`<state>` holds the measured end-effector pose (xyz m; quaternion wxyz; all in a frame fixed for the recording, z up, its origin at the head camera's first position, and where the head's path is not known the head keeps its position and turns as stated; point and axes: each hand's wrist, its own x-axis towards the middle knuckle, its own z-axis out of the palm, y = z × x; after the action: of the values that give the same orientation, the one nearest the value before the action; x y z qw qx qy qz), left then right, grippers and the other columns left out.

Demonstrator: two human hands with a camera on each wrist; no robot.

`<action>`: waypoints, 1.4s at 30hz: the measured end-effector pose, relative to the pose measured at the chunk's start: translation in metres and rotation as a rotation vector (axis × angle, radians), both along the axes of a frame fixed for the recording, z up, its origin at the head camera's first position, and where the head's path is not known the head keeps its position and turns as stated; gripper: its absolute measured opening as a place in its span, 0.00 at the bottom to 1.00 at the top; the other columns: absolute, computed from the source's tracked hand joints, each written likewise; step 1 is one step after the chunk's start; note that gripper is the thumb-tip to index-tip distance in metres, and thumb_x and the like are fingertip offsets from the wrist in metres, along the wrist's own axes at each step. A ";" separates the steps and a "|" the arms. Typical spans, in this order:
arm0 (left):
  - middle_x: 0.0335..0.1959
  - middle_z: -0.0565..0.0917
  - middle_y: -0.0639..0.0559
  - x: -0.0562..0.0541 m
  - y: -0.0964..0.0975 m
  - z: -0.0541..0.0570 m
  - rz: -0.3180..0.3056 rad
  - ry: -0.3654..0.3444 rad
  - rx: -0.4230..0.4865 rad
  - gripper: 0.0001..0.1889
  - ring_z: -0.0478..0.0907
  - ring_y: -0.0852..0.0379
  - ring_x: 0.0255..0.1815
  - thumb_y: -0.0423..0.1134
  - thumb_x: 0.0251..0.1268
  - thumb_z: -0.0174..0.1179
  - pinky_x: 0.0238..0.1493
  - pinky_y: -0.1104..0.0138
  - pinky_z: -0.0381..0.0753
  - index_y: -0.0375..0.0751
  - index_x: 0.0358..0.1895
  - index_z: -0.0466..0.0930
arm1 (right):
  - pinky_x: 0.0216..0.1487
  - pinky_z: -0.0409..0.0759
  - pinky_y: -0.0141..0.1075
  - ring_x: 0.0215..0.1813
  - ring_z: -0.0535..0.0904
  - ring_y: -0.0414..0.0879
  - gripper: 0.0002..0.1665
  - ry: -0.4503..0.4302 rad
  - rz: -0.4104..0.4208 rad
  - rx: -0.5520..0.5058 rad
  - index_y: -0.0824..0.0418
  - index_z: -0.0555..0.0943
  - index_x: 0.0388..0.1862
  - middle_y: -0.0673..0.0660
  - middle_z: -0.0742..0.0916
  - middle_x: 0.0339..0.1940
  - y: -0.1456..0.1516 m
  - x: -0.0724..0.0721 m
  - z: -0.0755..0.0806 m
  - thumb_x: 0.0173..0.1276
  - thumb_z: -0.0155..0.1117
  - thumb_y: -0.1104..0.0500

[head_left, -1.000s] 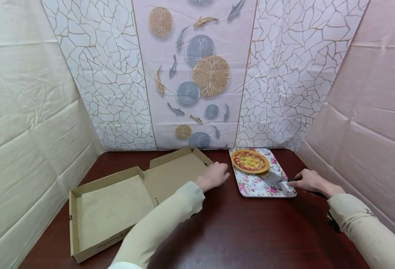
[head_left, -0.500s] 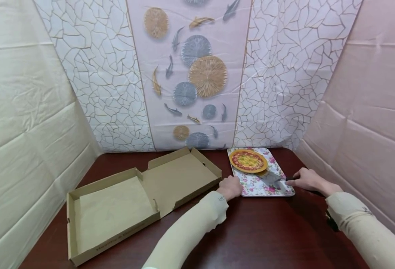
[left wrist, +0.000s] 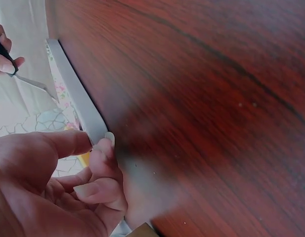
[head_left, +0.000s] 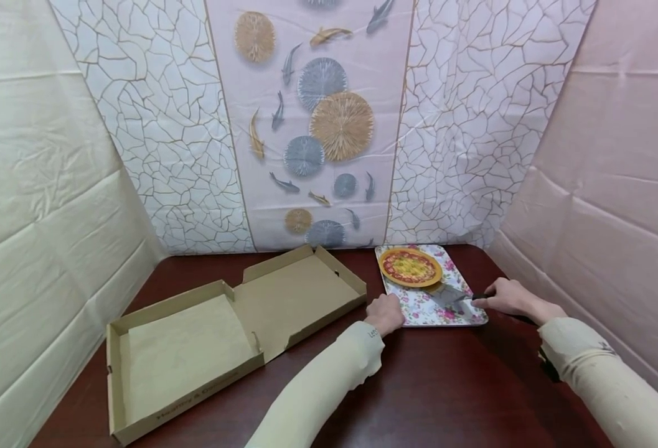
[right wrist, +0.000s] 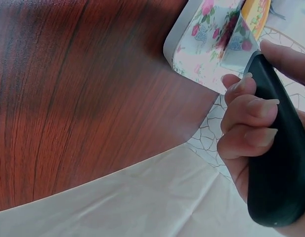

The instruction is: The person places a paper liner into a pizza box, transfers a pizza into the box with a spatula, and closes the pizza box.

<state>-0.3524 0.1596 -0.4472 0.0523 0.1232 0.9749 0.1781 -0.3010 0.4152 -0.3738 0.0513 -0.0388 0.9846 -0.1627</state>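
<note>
My left hand [head_left: 385, 313] pinches the near left corner of a floral serving tray [head_left: 424, 313]; in the left wrist view, thumb and forefinger [left wrist: 72, 143] close on its pale rim [left wrist: 85, 98]. A round pizza [head_left: 411, 267] with a golden crust lies toward the tray's far left. My right hand [head_left: 510, 297] grips a pizza server by its black handle [right wrist: 276, 153], fingers curled round it. The server's metal blade [head_left: 447, 295] slants over the tray, its tip at the pizza's near right edge. The pizza overlaps a small tan piece there.
An open cardboard pizza box [head_left: 216, 389] stands on the left of the dark red wooden table [head_left: 435, 386], its lid [head_left: 300, 298] folded out toward the tray. Cloth-covered walls [head_left: 603, 249] enclose the back and sides.
My left hand has moved right from above the box lid to the tray's near left corner and taken hold there. The right hand keeps the server in nearly the same place.
</note>
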 end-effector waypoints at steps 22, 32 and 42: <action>0.06 0.77 0.49 0.002 -0.002 -0.003 0.064 -0.230 0.185 0.15 0.76 0.56 0.08 0.34 0.60 0.60 0.15 0.66 0.73 0.41 0.15 0.75 | 0.36 0.74 0.38 0.31 0.76 0.45 0.26 -0.023 0.023 0.062 0.67 0.86 0.38 0.56 0.87 0.29 0.001 0.004 0.003 0.62 0.64 0.43; 0.08 0.78 0.49 0.002 -0.001 -0.002 0.054 -0.227 0.169 0.14 0.76 0.57 0.09 0.33 0.61 0.58 0.15 0.66 0.71 0.42 0.16 0.74 | 0.33 0.71 0.36 0.25 0.73 0.42 0.23 -0.013 0.039 0.056 0.62 0.86 0.29 0.48 0.81 0.18 0.000 0.003 0.005 0.61 0.65 0.42; 0.11 0.79 0.49 0.008 -0.001 0.002 0.052 -0.213 0.162 0.12 0.77 0.57 0.11 0.35 0.63 0.58 0.16 0.66 0.73 0.41 0.20 0.76 | 0.34 0.72 0.37 0.28 0.73 0.43 0.22 -0.013 0.039 0.065 0.65 0.86 0.34 0.50 0.84 0.23 -0.001 0.002 0.007 0.62 0.65 0.45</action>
<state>-0.3441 0.1588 -0.4450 0.1410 0.0820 0.9490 0.2697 -0.2990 0.4141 -0.3673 0.0620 -0.0552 0.9880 -0.1300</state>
